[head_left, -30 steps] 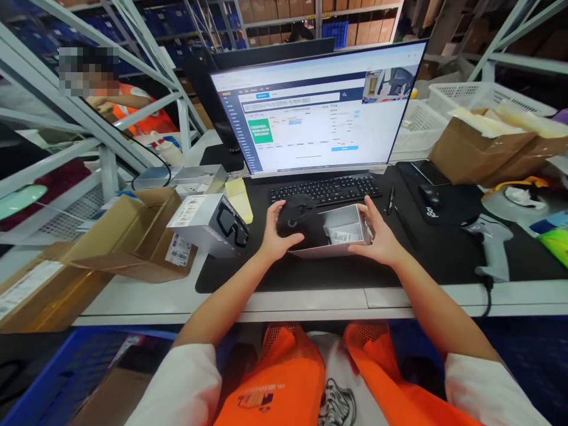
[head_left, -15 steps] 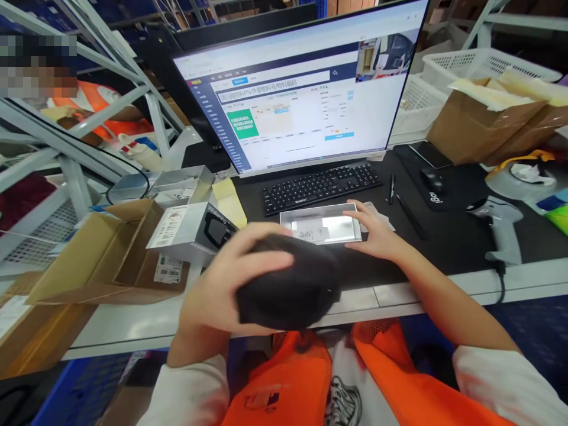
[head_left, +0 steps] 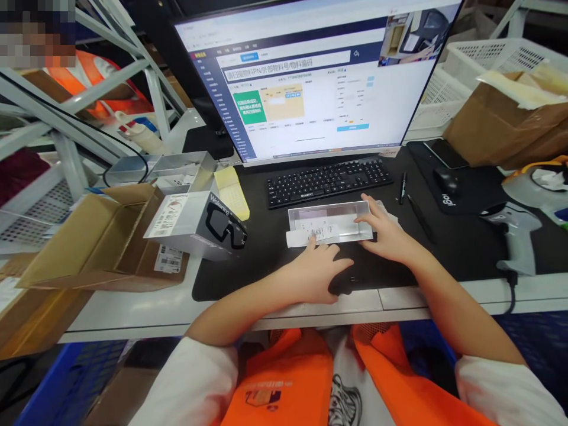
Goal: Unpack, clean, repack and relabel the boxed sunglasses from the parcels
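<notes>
A shallow box [head_left: 306,214], clear or silvery and open on top, lies on the black desk mat. My right hand [head_left: 385,234] grips its right end between thumb and fingers. A white printed label slip [head_left: 322,232] lies at the box's front side. My left hand [head_left: 317,269] reaches over the mat with fingers spread, the index fingertip touching the slip. Something dark shows just under the left palm; I cannot make out what it is. To the left, a grey-white goggles box [head_left: 190,228] rests tilted against an open cardboard carton [head_left: 106,236].
Behind the box stand a keyboard [head_left: 328,180] and a large monitor [head_left: 310,89]. A pen [head_left: 403,188], mouse [head_left: 446,180] and barcode scanner [head_left: 517,236] lie on the right. Yellow notepaper [head_left: 231,192] is beside the goggles box. Another person in an orange vest [head_left: 95,80] is at far left.
The round black object in my left hand is no longer held, and that hand has moved right to the label slip. The right hand stays on the box. The view has shifted slightly.
</notes>
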The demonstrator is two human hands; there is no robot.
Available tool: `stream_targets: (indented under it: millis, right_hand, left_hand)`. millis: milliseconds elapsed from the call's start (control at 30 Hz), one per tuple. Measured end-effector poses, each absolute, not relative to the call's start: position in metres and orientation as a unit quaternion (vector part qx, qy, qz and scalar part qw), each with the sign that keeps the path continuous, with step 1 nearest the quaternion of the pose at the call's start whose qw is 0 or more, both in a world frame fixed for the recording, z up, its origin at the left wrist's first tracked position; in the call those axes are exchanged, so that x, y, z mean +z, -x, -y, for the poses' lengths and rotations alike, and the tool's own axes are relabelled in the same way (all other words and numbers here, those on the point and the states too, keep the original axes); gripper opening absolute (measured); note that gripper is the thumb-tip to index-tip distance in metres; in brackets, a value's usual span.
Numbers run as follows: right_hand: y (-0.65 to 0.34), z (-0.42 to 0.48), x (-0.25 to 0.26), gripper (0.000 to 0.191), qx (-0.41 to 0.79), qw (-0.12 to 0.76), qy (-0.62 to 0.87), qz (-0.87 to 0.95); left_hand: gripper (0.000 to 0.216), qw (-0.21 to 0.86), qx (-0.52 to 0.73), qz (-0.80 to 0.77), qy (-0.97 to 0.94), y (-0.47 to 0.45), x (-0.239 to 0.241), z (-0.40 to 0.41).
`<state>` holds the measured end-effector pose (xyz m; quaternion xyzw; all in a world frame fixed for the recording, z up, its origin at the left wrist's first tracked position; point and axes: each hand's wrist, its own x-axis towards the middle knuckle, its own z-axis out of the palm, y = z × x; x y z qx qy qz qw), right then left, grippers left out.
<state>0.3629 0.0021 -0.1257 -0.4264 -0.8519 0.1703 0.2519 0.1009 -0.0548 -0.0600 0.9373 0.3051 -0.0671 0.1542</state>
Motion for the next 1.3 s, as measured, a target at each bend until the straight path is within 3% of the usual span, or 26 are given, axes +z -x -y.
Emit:
stream_targets:
  millis: [133,267,367,533,667,767,900,967,1067,1133,1300]
  right_hand:
    - [-0.358,0.007,-0.118,0.043,0.148,0.311,0.419,0.840]
    - [-0.333,0.017,-0.099,0.021,0.138,0.389,0.360,0.837]
    - [-0.300,0.010,-0.079,0.022,0.199,0.274,0.343,0.876]
    - [-0.250,-0.031,-0.055,0.024,0.269,-0.030,0.363,0.892]
    - [-0.247,-0.049,-0.053,0.030,0.254,-0.086,0.409,0.872]
    - [-0.265,-0.043,-0.053,0.028,0.203,-0.043,0.425,0.881]
    - [-0.308,-0.018,-0.057,0.025,0.146,0.128,0.434,0.880]
    - [-0.332,-0.010,-0.064,0.028,0.105,0.204,0.518,0.824]
    - [-0.357,-0.011,-0.082,0.058,0.158,0.200,0.625,0.738]
    - [-0.360,-0.013,-0.090,0.066,0.227,0.176,0.621,0.729]
    - [-0.319,0.002,-0.078,0.041,0.057,0.348,0.565,0.746]
  left_hand:
    - [0.081,0.180,-0.065,-0.305,-0.933,-0.099,-0.063,0.044]
    - [0.081,0.187,-0.062,-0.305,-0.932,-0.099,-0.064,0.041]
    - [0.083,0.184,-0.047,-0.299,-0.935,-0.100,-0.067,0.044]
    - [0.082,0.164,-0.039,-0.308,-0.936,-0.100,-0.069,0.050]
    - [0.081,0.157,-0.054,-0.308,-0.937,-0.101,-0.067,0.051]
    - [0.081,0.154,-0.058,-0.300,-0.940,-0.101,-0.066,0.049]
    - [0.081,0.159,-0.060,-0.299,-0.939,-0.100,-0.066,0.049]
    - [0.082,0.157,-0.056,-0.299,-0.940,-0.099,-0.066,0.049]
    - [0.082,0.152,-0.056,-0.296,-0.942,-0.099,-0.066,0.051]
    - [0.082,0.151,-0.060,-0.298,-0.941,-0.099,-0.065,0.051]
    - [0.083,0.155,-0.066,-0.309,-0.936,-0.100,-0.064,0.054]
